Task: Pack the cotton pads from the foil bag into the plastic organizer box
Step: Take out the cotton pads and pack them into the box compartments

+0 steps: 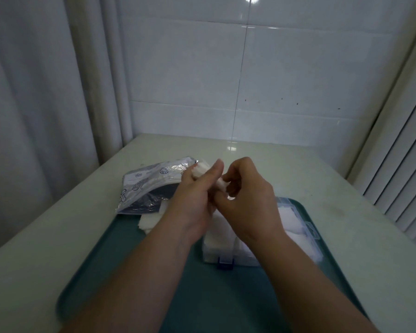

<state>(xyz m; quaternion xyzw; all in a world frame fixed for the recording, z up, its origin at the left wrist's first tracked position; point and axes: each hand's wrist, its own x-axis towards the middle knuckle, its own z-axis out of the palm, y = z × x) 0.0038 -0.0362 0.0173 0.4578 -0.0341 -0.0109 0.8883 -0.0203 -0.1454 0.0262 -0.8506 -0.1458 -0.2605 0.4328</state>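
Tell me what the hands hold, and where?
A stack of cotton pads: the left hand wraps around its middle, the right hand pinches one end.

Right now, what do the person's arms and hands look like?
Both arms are bare to the picture's edge: no sleeves, no gloves. The left hand and right hand show no rings, watch or bracelet. A faint mark sits near the left wrist.

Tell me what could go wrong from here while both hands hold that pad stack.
The stack of white cotton pads is gripped by the left hand and pinched by the right hand in mid-air; pads could slip onto the teal plastic tray. The clear plastic organizer box below already looks full, so pressing more in may spill some.
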